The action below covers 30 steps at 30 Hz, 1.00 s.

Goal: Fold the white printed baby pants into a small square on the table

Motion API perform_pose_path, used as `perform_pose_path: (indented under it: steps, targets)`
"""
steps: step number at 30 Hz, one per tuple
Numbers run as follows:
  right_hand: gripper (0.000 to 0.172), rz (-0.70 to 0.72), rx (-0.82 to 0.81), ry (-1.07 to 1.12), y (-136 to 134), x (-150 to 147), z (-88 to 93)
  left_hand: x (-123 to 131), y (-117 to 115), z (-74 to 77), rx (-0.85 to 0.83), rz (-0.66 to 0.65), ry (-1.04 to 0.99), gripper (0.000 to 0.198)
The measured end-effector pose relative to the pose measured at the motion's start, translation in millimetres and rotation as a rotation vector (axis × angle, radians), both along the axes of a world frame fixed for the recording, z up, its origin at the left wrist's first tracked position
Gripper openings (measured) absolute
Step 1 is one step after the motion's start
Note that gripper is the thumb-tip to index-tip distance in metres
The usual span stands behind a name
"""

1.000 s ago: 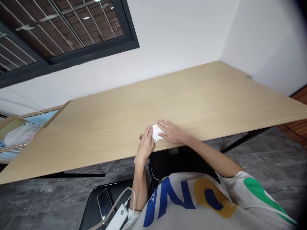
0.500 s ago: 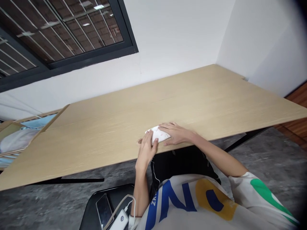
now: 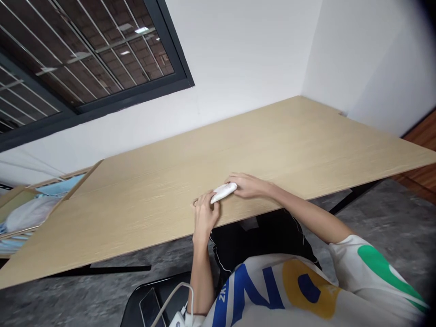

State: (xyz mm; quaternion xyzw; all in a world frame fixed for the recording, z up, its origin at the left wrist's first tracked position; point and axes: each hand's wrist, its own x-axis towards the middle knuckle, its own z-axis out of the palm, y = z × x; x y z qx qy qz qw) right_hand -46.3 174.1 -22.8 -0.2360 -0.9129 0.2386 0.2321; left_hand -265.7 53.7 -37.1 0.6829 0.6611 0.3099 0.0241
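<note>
Between my two hands, near the table's front edge, is a small folded white piece with faint marks [image 3: 224, 192]; whether it is cloth or a paper-like pad I cannot tell. It looks narrow and thick, slanting up to the right. My left hand [image 3: 205, 212] is closed on its left end, fingers bent over the far side and thumb on the near side. My right hand [image 3: 248, 185] pinches the right end between thumb and fingers. My fingers cover both ends. All of this is at or just above the wooden tabletop [image 3: 163, 181].
On a black chair [image 3: 136, 302] at lower left lie a phone [image 3: 151, 308] and a white power bank [image 3: 177, 320] with a cable. At far left, an open box [image 3: 30, 218] holds blue and white items. A barred window [image 3: 102, 50] is in the wall behind.
The white piece lay broad and flattened under my hands; now it appears narrower and thicker, as if folded over. My right fingers have gone from lying flat on it to gripping its end.
</note>
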Motion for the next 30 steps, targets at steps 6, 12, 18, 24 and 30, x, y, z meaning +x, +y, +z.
perform_pose_path:
  steps: [6, 12, 18, 24, 30]
  targets:
    - [0.058, -0.057, -0.379, 0.329, 17.3, -7.8, 29.1, 17.6, -16.1, 5.9, 0.093, 0.068, -0.536, 0.048]
    - [0.062, -0.191, -0.440, 0.125, 47.6, -26.5, 9.8, 34.7, -20.7, -12.2, -0.095, 0.102, -0.533, 0.059]
    - [0.046, -0.246, -0.256, 0.053, 57.5, -42.2, -5.6, 51.2, -27.0, -17.7, 0.021, 0.210, 0.018, 0.043]
    - [0.066, -0.054, 0.063, -0.018, 17.3, -40.7, 3.3, 83.5, -40.4, -29.6, -0.013, 0.061, 0.191, 0.052]
    - [0.080, 0.014, 0.098, -0.170, 7.6, -29.7, -10.7, 92.8, -41.6, -38.6, -0.009, 0.097, 0.312, 0.049]
